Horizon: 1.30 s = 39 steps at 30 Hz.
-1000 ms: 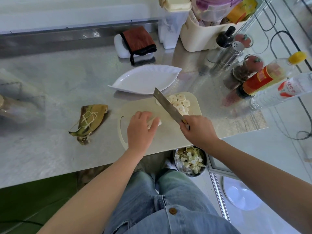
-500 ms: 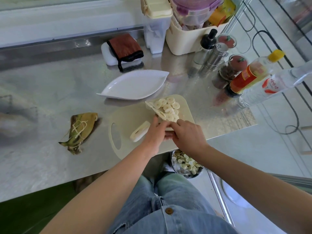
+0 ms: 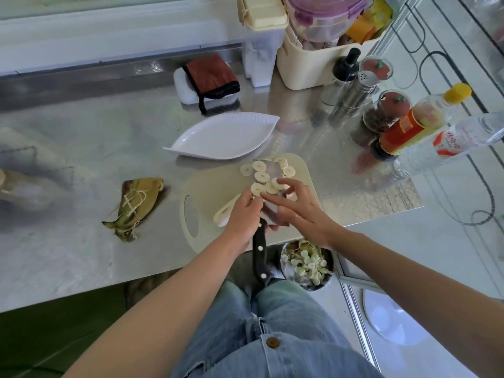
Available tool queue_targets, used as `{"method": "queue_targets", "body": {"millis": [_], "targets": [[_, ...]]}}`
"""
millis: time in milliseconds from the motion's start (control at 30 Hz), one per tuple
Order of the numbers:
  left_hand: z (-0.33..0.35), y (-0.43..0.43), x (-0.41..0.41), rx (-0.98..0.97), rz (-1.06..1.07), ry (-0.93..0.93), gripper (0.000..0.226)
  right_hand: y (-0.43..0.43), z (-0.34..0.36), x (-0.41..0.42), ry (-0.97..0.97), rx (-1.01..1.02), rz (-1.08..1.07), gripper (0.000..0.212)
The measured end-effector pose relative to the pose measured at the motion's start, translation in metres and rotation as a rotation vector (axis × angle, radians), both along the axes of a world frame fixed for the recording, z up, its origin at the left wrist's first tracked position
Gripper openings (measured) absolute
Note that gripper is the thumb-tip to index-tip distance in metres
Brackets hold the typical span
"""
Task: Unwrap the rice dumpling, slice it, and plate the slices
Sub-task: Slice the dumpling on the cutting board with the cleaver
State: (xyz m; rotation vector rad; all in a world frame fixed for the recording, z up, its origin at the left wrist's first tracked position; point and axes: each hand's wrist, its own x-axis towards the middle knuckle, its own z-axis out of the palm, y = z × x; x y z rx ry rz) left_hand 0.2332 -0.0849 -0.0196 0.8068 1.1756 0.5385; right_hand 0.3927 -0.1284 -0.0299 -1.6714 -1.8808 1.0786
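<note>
On the cream cutting board point(image 3: 203, 186) a knife point(image 3: 268, 173) lies flat, its black handle jutting past the table's front edge. Several round white dumpling slices point(image 3: 261, 176) rest on and around the blade. My left hand point(image 3: 241, 216) grips the knife where blade meets handle. Fingers spread, my right hand point(image 3: 298, 211) touches the slices on the blade, with its thumb on the steel. An uncut end piece of dumpling point(image 3: 224, 211) lies by my left hand. Behind the board sits a white leaf-shaped plate point(image 3: 223, 139), holding nothing.
The discarded leaf wrapper with string point(image 3: 136, 205) lies left of the board. A metal bowl of scraps point(image 3: 306, 264) sits below the table's front edge. Bottles point(image 3: 414, 126), shakers point(image 3: 354, 94) and storage tubs point(image 3: 327, 64) crowd the back right. A brown cloth on a white block point(image 3: 210, 77) is behind the plate.
The knife passed from my right hand to my left and now lies flat with slices on its blade. My left hand let go of the uncut piece; my right hand opened over the slices.
</note>
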Motion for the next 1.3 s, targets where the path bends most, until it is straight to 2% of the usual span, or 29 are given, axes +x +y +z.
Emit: {"method": "queue_targets", "body": {"millis": [133, 300, 400, 600, 700, 933, 1100, 1300], "targets": [[0.011, -0.001, -0.005, -0.045, 0.038, -0.017, 0.022, 0.002, -0.006, -0.009, -0.197, 0.074, 0.135, 0.051], [0.014, -0.001, -0.014, -0.034, -0.008, 0.018, 0.03, 0.01, -0.011, -0.009, -0.313, 0.101, 0.169, 0.05], [0.012, 0.001, -0.019, -0.01, -0.038, 0.076, 0.027, 0.013, -0.017, -0.007, -0.382, 0.089, 0.176, 0.047], [0.01, 0.004, -0.027, 0.037, -0.113, 0.171, 0.024, 0.017, -0.024, 0.001, -0.413, 0.055, 0.134, 0.05], [0.003, 0.005, -0.033, 0.015, -0.119, 0.203, 0.016, 0.016, -0.029, 0.008, -0.418, 0.038, 0.14, 0.051], [0.005, 0.009, -0.042, 0.008, -0.162, 0.201, 0.014, 0.018, -0.023, -0.011, -0.342, 0.207, 0.364, 0.057], [-0.001, 0.012, -0.058, -0.008, -0.235, 0.222, 0.014, 0.027, -0.032, -0.002, -0.369, 0.156, 0.294, 0.059], [-0.003, 0.011, -0.068, -0.028, -0.291, 0.243, 0.013, 0.029, -0.037, 0.009, -0.353, 0.111, 0.193, 0.073]]}}
